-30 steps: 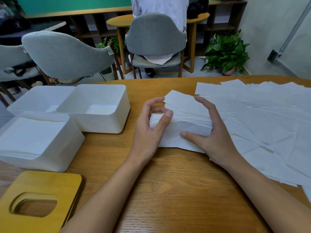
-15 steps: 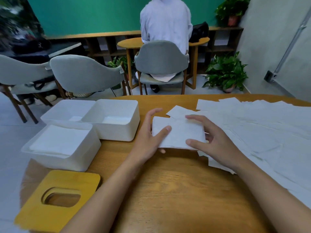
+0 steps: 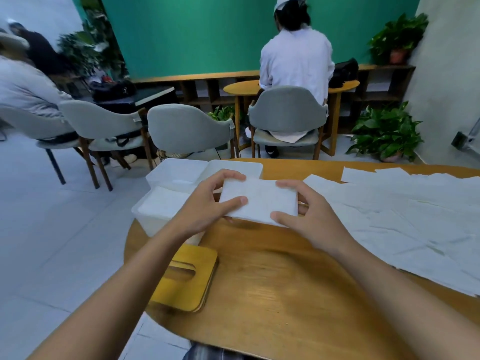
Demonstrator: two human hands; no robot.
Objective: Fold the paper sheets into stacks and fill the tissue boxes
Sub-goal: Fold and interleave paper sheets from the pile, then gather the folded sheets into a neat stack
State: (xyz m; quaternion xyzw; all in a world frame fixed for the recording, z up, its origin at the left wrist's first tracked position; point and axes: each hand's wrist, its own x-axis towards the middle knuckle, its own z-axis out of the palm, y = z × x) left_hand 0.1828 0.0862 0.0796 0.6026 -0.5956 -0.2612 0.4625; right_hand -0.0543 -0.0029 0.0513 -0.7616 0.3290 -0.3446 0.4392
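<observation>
White folded stack [image 3: 258, 201] lies long-axis left-right, gripped endwise by left hand [image 3: 207, 203] and right hand [image 3: 309, 216].

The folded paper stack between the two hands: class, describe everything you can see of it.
The folded paper stack is white: thin, soft-looking sheets layered into a neat rectangular pad, roughly flat, long side left to right. The left hand grips its left end, thumb on top; the right hand grips its right end likewise. It seems raised just above the wooden table, near the white boxes.

empty grey chair [image 3: 189, 128], seated person in white [image 3: 296, 63], leafy potted plant [image 3: 387, 131], green wall [image 3: 194, 35], black bag [image 3: 344, 71] on far table [image 3: 241, 87]
</observation>
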